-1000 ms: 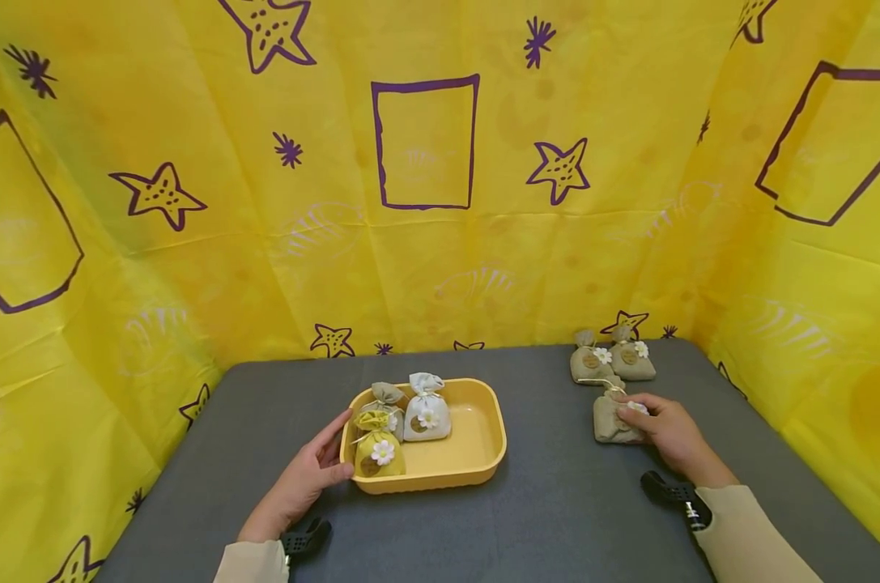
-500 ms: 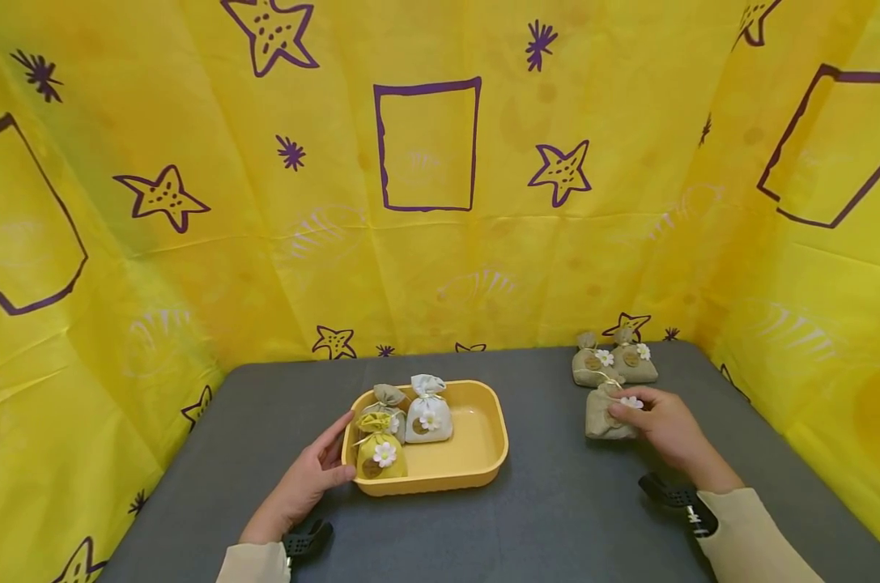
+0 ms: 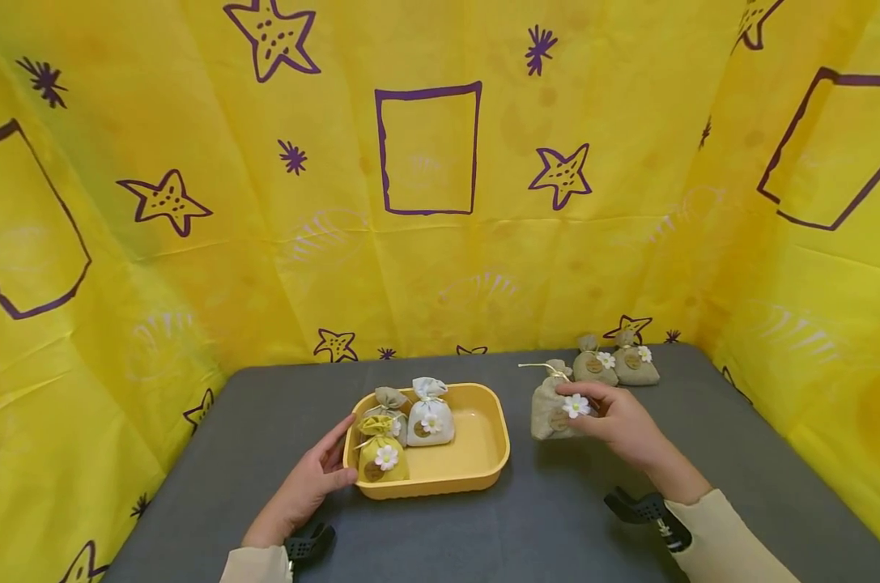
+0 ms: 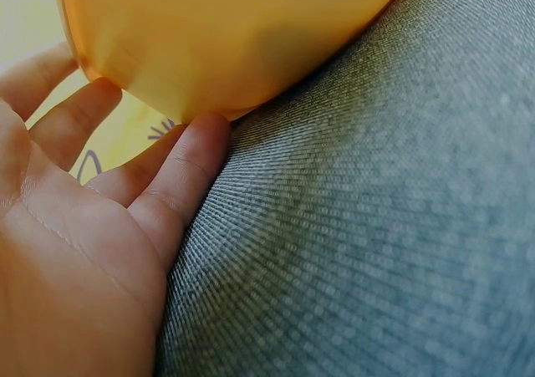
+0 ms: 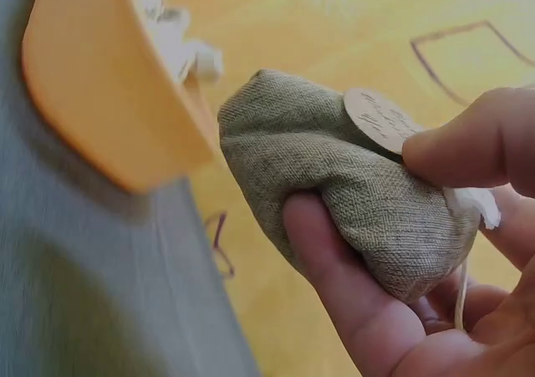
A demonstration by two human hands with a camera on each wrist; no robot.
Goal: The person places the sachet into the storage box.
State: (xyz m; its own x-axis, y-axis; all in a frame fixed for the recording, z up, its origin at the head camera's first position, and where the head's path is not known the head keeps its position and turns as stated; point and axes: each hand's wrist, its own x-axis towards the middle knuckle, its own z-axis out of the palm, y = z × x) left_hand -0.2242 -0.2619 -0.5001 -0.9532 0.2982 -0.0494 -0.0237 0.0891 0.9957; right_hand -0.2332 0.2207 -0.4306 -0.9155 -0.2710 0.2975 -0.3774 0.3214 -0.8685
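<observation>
My right hand (image 3: 625,425) pinches a beige cloth sachet (image 3: 545,413) with a white flower and a round tag, held up right of the tray. In the right wrist view, thumb and fingers press the cloth of this sachet (image 5: 309,160) from both sides. A yellow plastic tray (image 3: 476,482) holds a yellow sachet (image 3: 372,455), a white sachet (image 3: 440,413) and a grey-beige sachet (image 3: 390,397) at its left side. My left hand (image 3: 303,488) rests against the tray's left end. The left wrist view shows its extended fingers touching the outer wall of the tray (image 4: 234,34).
Two more beige sachets, a left one (image 3: 593,371) and a right one (image 3: 635,374), stand at the table's back right. A grey cloth covers the table (image 3: 527,518). Yellow patterned fabric (image 3: 440,283) encloses the back and both sides.
My right hand has lifted the beige sachet from beside the other two and carried it left towards the tray. My left hand and the tray keep their places.
</observation>
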